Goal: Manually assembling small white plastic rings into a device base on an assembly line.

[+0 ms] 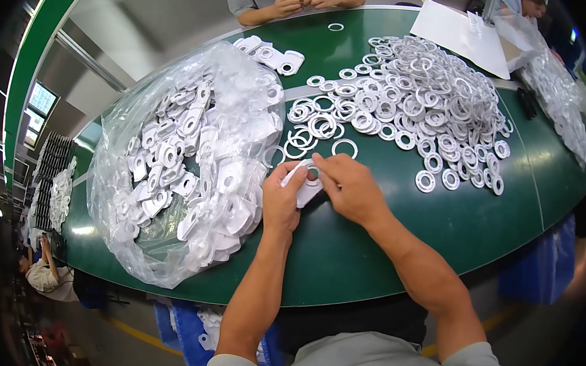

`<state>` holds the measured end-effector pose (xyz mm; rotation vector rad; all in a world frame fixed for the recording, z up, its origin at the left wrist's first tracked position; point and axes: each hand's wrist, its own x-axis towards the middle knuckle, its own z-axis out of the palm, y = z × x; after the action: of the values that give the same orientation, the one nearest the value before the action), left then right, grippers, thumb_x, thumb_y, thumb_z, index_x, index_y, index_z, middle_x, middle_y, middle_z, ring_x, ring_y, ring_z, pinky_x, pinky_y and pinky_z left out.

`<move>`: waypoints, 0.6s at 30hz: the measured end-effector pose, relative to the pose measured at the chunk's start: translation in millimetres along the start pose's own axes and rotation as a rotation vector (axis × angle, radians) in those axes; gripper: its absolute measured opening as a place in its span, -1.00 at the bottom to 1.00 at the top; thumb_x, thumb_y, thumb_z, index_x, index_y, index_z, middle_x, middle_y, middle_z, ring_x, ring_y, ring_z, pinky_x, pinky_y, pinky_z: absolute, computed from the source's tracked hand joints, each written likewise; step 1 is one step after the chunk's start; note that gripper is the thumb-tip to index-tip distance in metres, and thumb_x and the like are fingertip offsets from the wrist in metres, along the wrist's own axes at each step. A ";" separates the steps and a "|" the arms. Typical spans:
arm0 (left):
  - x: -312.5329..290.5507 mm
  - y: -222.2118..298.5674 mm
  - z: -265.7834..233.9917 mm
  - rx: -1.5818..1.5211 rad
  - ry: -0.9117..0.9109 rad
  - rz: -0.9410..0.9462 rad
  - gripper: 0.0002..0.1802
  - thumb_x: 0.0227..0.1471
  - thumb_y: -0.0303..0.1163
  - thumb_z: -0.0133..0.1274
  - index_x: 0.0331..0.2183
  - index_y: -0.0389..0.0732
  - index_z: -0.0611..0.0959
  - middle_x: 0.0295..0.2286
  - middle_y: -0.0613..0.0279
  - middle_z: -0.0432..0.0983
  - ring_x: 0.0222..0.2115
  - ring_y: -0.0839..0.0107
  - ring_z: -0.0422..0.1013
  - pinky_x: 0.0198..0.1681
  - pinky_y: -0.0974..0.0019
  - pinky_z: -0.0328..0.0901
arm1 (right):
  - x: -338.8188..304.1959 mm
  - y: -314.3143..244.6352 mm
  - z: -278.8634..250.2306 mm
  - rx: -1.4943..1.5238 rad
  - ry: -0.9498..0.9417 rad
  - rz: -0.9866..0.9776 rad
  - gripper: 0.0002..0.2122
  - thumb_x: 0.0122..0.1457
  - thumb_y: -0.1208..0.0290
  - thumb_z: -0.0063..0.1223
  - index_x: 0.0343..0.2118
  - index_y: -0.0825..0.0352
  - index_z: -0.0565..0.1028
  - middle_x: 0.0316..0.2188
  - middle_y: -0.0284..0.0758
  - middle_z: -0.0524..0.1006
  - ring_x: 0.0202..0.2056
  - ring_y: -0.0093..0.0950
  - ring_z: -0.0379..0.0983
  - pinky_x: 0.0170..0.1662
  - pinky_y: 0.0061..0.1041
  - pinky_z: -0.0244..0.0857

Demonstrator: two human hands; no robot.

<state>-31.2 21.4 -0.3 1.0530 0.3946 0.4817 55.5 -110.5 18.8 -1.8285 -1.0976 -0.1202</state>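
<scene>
Over the near middle of the green table, my left hand (280, 201) is closed around a white plastic part (308, 196) with a round hole and a flat tab. My right hand (356, 193) pinches the same part, its index finger and thumb at the rim of the hole. Whether a separate ring lies in that hole, I cannot tell. Just beyond my fingers rests a loose thin white ring (346, 140). Many similar white tabbed parts (191, 121) fill an open clear plastic bag (110, 189) on my left. A large heap of white rings (421, 90) spreads to the right.
Across the green table (398, 239), a person's hands (300, 1) work near a single ring (335, 27). A white sheet (459, 36) and more clear plastic (558, 94) lie at the far right. Blue bins (541, 264) stand below the table edge.
</scene>
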 end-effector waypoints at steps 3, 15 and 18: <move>-4.5 7.0 12.2 0.048 -0.014 0.034 -0.86 0.03 -0.48 0.10 -0.32 -0.34 0.58 -0.46 0.22 0.54 -0.46 0.53 0.43 -0.34 0.49 0.32 | 8.7 -2.0 -10.6 0.295 -0.022 0.226 -0.83 0.10 0.50 0.09 -0.24 0.37 0.56 -0.54 -0.30 0.48 -0.49 -0.42 0.41 -0.42 -0.55 0.27; -15.5 40.3 -2.5 0.571 0.028 0.160 -0.85 -0.07 -0.43 0.11 -0.43 -0.33 0.61 -0.53 0.31 0.50 -0.49 0.59 0.35 -0.38 0.50 0.23 | 9.9 -7.7 13.2 0.322 0.040 0.116 -0.90 0.13 0.47 0.04 -0.46 0.38 0.48 -0.61 -0.26 0.45 -0.58 -0.42 0.42 -0.50 -0.44 0.23; -74.8 72.6 -26.7 0.738 -0.010 0.037 -0.81 -0.08 -0.39 0.15 -0.40 -0.32 0.62 -0.53 0.31 0.51 -0.47 0.56 0.38 -0.36 0.48 0.26 | 4.1 9.7 -10.4 0.257 0.107 0.043 -0.89 0.16 0.49 0.03 -0.46 0.38 0.51 -0.63 -0.36 0.44 -0.64 -0.60 0.35 -0.55 -0.57 0.21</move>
<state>-120.9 29.1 58.7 1.7770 0.5633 0.3649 68.7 -117.2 19.9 -1.5963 -0.9513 -0.0485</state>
